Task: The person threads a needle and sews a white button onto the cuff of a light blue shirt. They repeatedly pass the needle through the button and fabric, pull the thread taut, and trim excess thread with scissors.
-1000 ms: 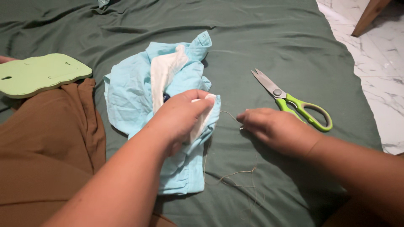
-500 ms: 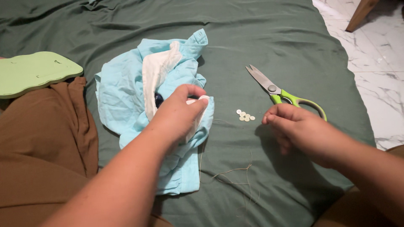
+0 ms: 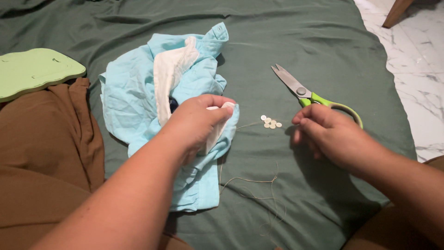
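Pinching the light blue shirt (image 3: 157, 106) on the green sheet (image 3: 286, 37), the left hand (image 3: 199, 122) should keep it taut; right hand (image 3: 326, 136) fingers pressed together, perhaps gripping thread (image 3: 249, 181) beside buttons (image 3: 270, 122).

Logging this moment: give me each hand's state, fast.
Left hand: closed, gripping the light blue shirt.
Right hand: fingers pinched; holding what, cannot tell.
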